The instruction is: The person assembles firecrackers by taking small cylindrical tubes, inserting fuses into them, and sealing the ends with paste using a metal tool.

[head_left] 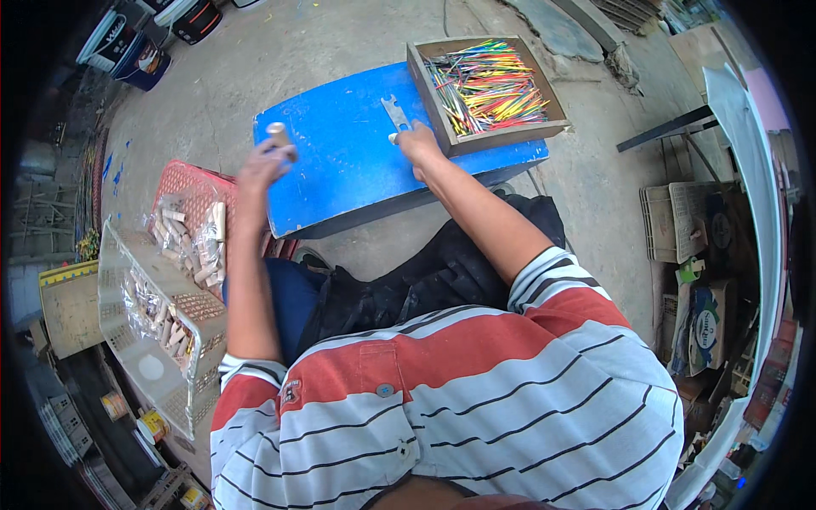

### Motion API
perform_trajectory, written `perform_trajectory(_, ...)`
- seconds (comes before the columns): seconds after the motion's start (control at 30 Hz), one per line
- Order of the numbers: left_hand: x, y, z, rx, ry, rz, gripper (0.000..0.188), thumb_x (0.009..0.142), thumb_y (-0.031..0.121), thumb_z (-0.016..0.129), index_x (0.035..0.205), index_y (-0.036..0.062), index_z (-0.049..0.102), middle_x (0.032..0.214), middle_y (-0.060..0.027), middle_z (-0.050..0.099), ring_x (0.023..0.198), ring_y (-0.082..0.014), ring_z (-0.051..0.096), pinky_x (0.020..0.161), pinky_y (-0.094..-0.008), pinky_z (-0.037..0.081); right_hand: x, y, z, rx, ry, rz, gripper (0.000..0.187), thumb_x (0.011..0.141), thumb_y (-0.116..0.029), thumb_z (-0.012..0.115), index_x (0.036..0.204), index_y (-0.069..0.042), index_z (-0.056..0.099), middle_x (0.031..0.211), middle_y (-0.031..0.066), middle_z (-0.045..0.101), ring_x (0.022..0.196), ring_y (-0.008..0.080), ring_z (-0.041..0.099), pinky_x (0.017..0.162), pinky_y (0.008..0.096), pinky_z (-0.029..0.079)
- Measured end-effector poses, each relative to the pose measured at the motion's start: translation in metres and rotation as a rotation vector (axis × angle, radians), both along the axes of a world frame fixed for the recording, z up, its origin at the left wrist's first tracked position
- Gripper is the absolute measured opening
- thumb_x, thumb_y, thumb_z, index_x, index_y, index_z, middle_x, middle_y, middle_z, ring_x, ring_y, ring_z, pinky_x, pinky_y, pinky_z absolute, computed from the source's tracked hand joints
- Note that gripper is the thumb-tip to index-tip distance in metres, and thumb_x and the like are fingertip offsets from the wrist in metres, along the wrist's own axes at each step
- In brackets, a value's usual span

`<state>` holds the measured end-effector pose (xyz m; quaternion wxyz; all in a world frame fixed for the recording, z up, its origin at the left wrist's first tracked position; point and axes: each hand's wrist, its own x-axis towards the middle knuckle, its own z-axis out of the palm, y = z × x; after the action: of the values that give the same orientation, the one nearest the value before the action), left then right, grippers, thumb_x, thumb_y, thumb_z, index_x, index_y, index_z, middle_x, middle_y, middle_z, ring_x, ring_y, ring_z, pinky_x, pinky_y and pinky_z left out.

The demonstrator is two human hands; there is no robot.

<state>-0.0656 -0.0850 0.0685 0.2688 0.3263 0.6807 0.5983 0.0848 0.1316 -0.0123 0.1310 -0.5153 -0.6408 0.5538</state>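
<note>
My left hand (pixel 265 161), smeared by motion, is closed round a short pale wooden cylinder (pixel 278 133) above the left side of the blue table (pixel 340 136). The cylinder's upper end sticks out past the fingers. Over the table's middle, my right hand (pixel 416 143) grips a flat grey spanner-like tool (pixel 393 110) with a notched far end. A small pale tip (pixel 393 138) shows beside the right fingers; what it is I cannot make out. Right of that hand, a wooden tray (pixel 463 146) full of thin multicoloured sticks (pixel 493 89) rests on the table.
At my left stand a red plastic crate (pixel 191 176) and a whitish basket (pixel 153 374), with bagged wooden pieces (pixel 174 242) in and on them. Paint buckets (pixel 140 64) stand at the far left. Crates (pixel 671 221) and a white sheet (pixel 748 136) line the right.
</note>
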Motion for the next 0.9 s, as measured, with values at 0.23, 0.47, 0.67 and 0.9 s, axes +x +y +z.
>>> perform_trajectory(0.23, 0.046, 0.038, -0.078, -0.117, 0.311, -0.041, 0.031, 0.073, 0.022, 0.059, 0.096, 0.0016, 0.065, 0.118, -0.0184, 0.049, 0.106, -0.0305, 0.051, 0.090, -0.0361, 0.038, 0.012, 0.053, 0.077, 0.776, 0.183, 0.265, 0.032, 0.072, -0.008, 0.053, 0.104, -0.005, 0.060, 0.100, 0.0167, 0.060, 0.096, 0.0317, 0.057, 0.085, 0.0374, 0.044)
perform_trajectory(0.47, 0.057, 0.046, -0.095, -0.066, 0.313, -0.066, 0.033, 0.069, 0.014, 0.061, 0.098, -0.0017, 0.062, 0.117, -0.0190, 0.048, 0.107, -0.0325, 0.051, 0.091, -0.0368, 0.039, 0.102, 0.164, 0.073, 0.937, -0.197, 0.145, 0.018, 0.070, -0.011, 0.059, 0.086, -0.009, 0.067, 0.082, 0.0134, 0.064, 0.078, 0.0277, 0.062, 0.071, 0.0356, 0.048)
perform_trajectory(0.67, 0.057, 0.045, -0.096, -0.064, 0.421, -0.063, 0.033, 0.067, 0.014, 0.060, 0.096, -0.0024, 0.062, 0.117, -0.0194, 0.048, 0.105, -0.0329, 0.051, 0.091, -0.0368, 0.039, 0.102, 0.152, 0.055, 0.907, -0.395, 0.573, 0.019, 0.068, -0.004, 0.057, 0.081, -0.012, 0.069, 0.082, 0.0137, 0.064, 0.083, 0.0283, 0.061, 0.074, 0.0360, 0.047)
perform_trajectory(0.9, 0.060, 0.037, -0.097, -0.078, 0.437, -0.027, 0.034, 0.068, 0.017, 0.058, 0.097, -0.0007, 0.063, 0.117, -0.0185, 0.049, 0.106, -0.0322, 0.050, 0.092, -0.0367, 0.038, 0.093, 0.149, 0.044, 0.948, -0.555, 0.657, 0.014, 0.071, -0.017, 0.060, 0.079, -0.007, 0.066, 0.087, 0.0141, 0.062, 0.084, 0.0297, 0.060, 0.074, 0.0397, 0.047)
